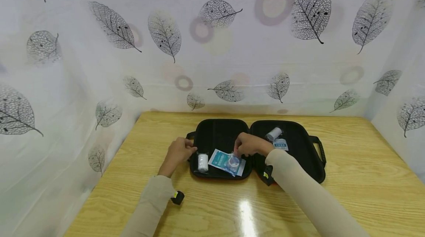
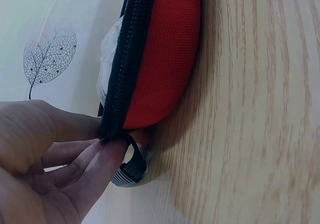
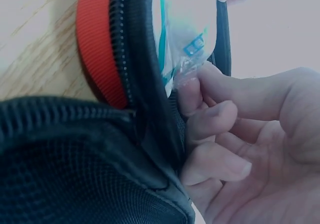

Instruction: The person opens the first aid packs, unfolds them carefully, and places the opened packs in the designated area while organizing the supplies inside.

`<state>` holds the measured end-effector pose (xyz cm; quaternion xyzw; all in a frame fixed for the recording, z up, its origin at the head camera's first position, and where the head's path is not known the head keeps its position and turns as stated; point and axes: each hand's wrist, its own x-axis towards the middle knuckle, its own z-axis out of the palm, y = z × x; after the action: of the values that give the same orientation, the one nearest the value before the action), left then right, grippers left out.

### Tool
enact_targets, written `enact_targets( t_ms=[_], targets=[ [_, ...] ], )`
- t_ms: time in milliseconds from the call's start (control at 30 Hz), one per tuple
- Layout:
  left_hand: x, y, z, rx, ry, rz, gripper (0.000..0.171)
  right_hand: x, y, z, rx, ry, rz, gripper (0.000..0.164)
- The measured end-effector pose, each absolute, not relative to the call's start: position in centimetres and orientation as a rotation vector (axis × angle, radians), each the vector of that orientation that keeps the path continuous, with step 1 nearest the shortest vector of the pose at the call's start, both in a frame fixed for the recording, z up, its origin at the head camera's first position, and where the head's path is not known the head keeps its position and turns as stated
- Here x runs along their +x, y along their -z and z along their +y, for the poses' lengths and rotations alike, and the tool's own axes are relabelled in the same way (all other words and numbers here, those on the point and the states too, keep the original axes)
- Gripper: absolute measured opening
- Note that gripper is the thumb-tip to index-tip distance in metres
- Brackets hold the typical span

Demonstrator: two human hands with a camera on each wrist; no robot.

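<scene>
A zippered case lies unfolded on the table, its black inside (image 1: 204,133) facing up and its red shell (image 2: 167,54) below. At its left rim my left hand (image 1: 179,154) pinches the zipper edge between thumb and fingers, beside the strap handle. Inside the left half, my right hand (image 1: 250,145) pinches a clear plastic packet (image 1: 234,162) with a round white item in it. Under that packet lies a flat teal-and-white packet (image 1: 218,157). A wrapped white roll (image 1: 203,163) sits in the near left corner.
In the case's right half are a second white roll (image 1: 274,133) and a small blue-and-white packet (image 1: 280,145). A carry handle (image 1: 319,150) sticks out on the right. Leaf-patterned sheeting (image 1: 232,63) stands behind and beside the wooden table (image 1: 206,211).
</scene>
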<state>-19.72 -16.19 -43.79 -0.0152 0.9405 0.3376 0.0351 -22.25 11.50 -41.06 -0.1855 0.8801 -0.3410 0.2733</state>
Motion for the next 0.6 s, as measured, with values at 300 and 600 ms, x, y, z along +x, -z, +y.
enact_targets(
  t_ms=[300,600],
  targets=[
    [-19.8,44.0,-16.3,-0.037,-1.026,2.899,0.025,-22.2,40.8,12.3,-0.526,0.960,2.393,0.011],
    [-19.8,44.0,-16.2,-0.052,-1.011,2.905,0.025,-22.4,41.2,14.3,-0.441,1.104,2.429,0.009]
  ],
)
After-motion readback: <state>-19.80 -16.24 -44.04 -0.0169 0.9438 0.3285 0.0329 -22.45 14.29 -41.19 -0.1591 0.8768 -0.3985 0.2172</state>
